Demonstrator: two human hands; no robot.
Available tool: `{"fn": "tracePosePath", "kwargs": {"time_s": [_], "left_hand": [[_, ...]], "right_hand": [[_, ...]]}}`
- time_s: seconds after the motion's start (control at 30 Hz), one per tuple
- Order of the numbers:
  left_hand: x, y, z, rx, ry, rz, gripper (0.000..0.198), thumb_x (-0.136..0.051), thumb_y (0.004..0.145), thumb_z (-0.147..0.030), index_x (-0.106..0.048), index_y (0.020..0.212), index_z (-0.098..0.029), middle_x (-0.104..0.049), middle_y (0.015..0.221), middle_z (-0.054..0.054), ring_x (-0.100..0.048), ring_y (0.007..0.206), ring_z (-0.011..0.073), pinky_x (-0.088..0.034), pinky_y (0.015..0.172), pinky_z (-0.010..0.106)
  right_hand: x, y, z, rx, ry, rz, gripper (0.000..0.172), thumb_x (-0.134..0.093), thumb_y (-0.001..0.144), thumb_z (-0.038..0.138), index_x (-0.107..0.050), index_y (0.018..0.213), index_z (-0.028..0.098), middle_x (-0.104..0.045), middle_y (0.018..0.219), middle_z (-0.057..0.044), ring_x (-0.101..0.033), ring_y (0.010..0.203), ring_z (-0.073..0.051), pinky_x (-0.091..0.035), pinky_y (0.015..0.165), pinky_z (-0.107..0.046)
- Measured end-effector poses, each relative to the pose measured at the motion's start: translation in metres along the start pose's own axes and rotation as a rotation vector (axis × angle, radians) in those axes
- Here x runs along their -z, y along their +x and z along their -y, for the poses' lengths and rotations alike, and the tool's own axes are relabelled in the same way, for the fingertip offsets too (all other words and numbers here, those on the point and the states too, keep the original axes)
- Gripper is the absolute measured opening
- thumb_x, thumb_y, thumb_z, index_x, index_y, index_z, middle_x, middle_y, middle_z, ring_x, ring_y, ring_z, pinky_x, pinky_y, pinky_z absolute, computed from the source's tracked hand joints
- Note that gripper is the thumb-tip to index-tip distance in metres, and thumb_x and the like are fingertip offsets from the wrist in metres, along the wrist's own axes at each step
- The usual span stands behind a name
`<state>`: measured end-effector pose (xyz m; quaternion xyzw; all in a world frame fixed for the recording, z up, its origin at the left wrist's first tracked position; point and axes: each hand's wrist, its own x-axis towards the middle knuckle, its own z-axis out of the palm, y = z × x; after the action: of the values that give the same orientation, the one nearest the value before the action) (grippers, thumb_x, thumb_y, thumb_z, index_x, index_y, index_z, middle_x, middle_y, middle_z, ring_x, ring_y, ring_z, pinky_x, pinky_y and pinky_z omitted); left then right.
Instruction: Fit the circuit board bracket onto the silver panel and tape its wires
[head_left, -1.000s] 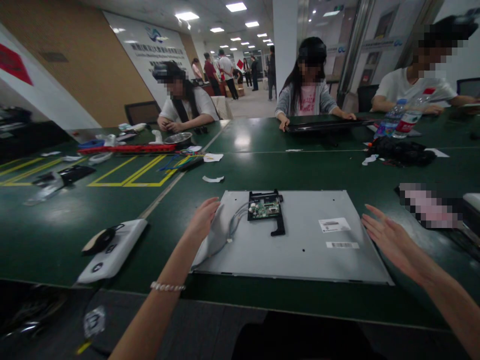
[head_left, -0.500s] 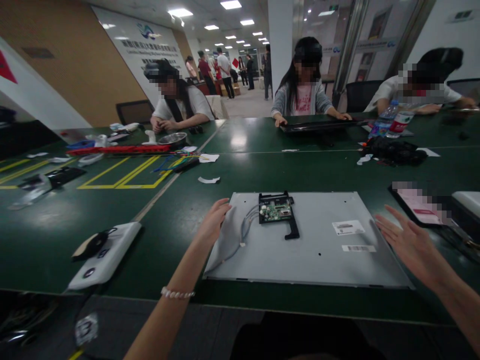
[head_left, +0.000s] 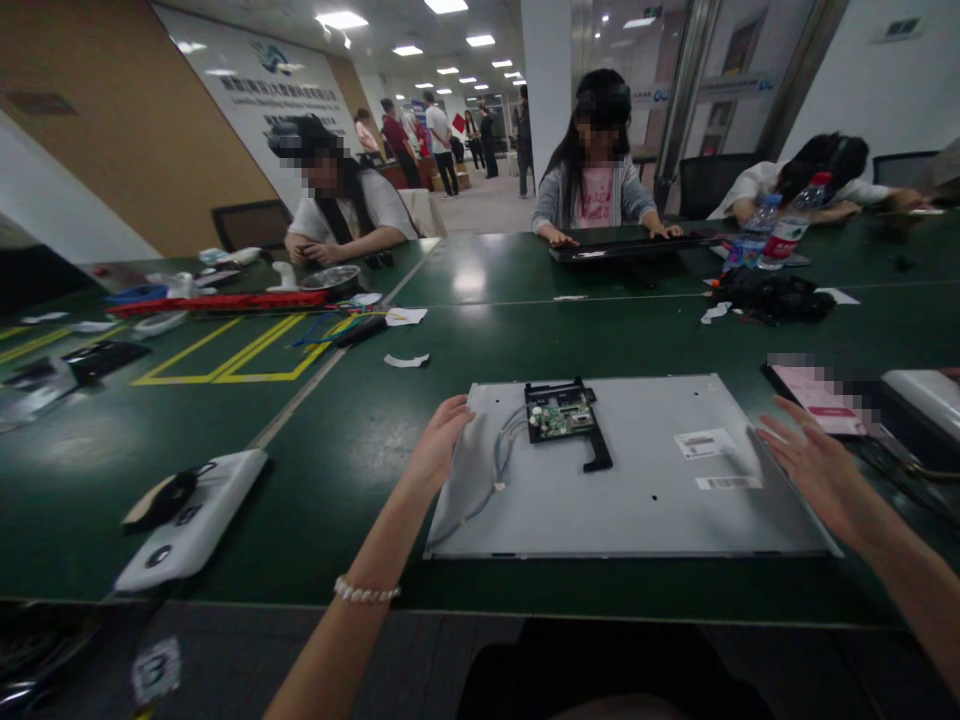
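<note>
A flat grey metal display panel (head_left: pixel 570 520) lies on the green table in front of me. On its back sits a black bracket (head_left: pixel 598 450) with a green circuit board (head_left: pixel 561 418). Grey cables (head_left: pixel 499 455) run from the board toward the near left corner. My left hand (head_left: pixel 442 440), with a beaded bracelet on the wrist, is at the panel's left edge, fingers stretched forward and appearing to touch it. Along the right edge is my right hand (head_left: pixel 817 470), fingers apart, close to or against the rim; exact contact is unclear. Both palms face inward.
To the left lies a white device (head_left: pixel 191 530) with a dark object on top. A phone (head_left: pixel 817 395) and a white box (head_left: pixel 926 400) are at the right. Farther back are bottles (head_left: pixel 787 235), a black bag (head_left: pixel 780 295), a metal bowl (head_left: pixel 330 280) and three seated people.
The panel has shifted right across the table, with both my hands staying at its sides. My view has turned slightly right. The person at the far right has lowered their head.
</note>
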<state>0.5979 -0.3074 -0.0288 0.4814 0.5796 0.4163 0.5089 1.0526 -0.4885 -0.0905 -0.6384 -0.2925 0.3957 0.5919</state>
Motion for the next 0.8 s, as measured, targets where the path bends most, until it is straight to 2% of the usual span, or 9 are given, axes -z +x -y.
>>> {"fn": "tracePosePath", "kwargs": {"time_s": [0.13,0.27,0.37,0.47,0.57,0.63,0.73,0.8], "left_hand": [[-0.004,0.0,0.002,-0.025,0.072,0.025,0.042,-0.063,0.077,-0.029,-0.057,0.117,-0.02,-0.059,0.128,0.01,-0.055,0.12,0.0254,-0.044,0.099,0.033],[-0.003,0.0,0.012,-0.156,0.263,0.089,0.057,-0.063,0.079,-0.031,-0.048,0.132,-0.02,-0.048,0.143,0.013,-0.04,0.137,0.0286,-0.034,0.112,0.04],[-0.002,0.0,0.016,-0.289,0.473,0.101,0.075,-0.064,0.077,-0.034,-0.037,0.144,-0.015,-0.031,0.154,0.018,-0.021,0.147,0.0313,-0.021,0.119,0.044],[-0.007,0.001,0.013,-0.429,0.683,0.136,0.089,-0.068,0.074,-0.037,-0.029,0.149,-0.009,-0.014,0.159,0.022,-0.004,0.151,0.0338,-0.01,0.121,0.045],[-0.02,0.007,0.005,-0.528,0.785,0.367,0.101,-0.073,0.072,-0.041,-0.021,0.154,-0.016,-0.005,0.163,0.019,-0.001,0.151,0.0354,-0.01,0.121,0.048],[-0.03,0.014,0.0,-0.575,0.798,0.533,0.109,-0.077,0.068,-0.044,-0.017,0.156,-0.02,-0.001,0.164,0.017,0.0,0.15,0.0375,-0.012,0.12,0.051],[-0.043,0.028,-0.006,-0.599,0.809,0.647,0.118,-0.082,0.061,-0.045,-0.016,0.156,-0.021,0.0,0.164,0.018,0.003,0.149,0.041,-0.013,0.118,0.055],[-0.046,0.037,-0.009,-0.593,0.811,0.684,0.119,-0.083,0.058,-0.042,-0.018,0.156,-0.02,-0.007,0.163,0.019,0.002,0.15,0.0401,-0.013,0.119,0.055]], "right_hand": [[-0.003,0.0,0.0,0.022,-0.053,0.001,0.067,-0.059,0.078,0.064,-0.043,0.14,0.043,-0.044,0.153,-0.001,-0.036,0.143,-0.031,-0.022,0.121,-0.051],[-0.008,-0.001,-0.001,0.046,-0.235,0.004,0.076,-0.068,0.074,0.061,-0.041,0.143,0.04,-0.034,0.158,-0.003,-0.03,0.145,-0.035,-0.02,0.119,-0.059],[-0.011,0.002,0.001,0.17,-0.432,0.009,0.078,-0.069,0.074,0.06,-0.044,0.142,0.034,-0.033,0.158,-0.005,-0.028,0.145,-0.038,-0.02,0.117,-0.063],[-0.025,0.004,0.013,0.374,-0.657,0.026,0.076,-0.071,0.073,0.058,-0.048,0.14,0.03,-0.029,0.16,-0.006,-0.018,0.149,-0.038,-0.012,0.119,-0.064],[-0.057,0.006,0.033,0.507,-0.695,0.234,0.077,-0.074,0.075,0.053,-0.045,0.144,0.034,-0.029,0.16,-0.004,-0.019,0.149,-0.035,-0.013,0.12,-0.062],[-0.086,0.011,0.045,0.558,-0.7,0.44,0.086,-0.076,0.075,0.05,-0.036,0.15,0.038,-0.023,0.163,-0.002,-0.015,0.15,-0.035,-0.015,0.119,-0.063],[-0.129,0.025,0.055,0.61,-0.763,0.704,0.106,-0.08,0.07,0.049,-0.018,0.156,0.038,-0.005,0.167,-0.003,-0.007,0.151,-0.037,-0.019,0.117,-0.063],[-0.153,0.037,0.058,0.613,-0.772,0.785,0.114,-0.083,0.065,0.048,-0.017,0.156,0.038,-0.004,0.167,-0.004,-0.001,0.15,-0.04,-0.019,0.116,-0.065]]}}
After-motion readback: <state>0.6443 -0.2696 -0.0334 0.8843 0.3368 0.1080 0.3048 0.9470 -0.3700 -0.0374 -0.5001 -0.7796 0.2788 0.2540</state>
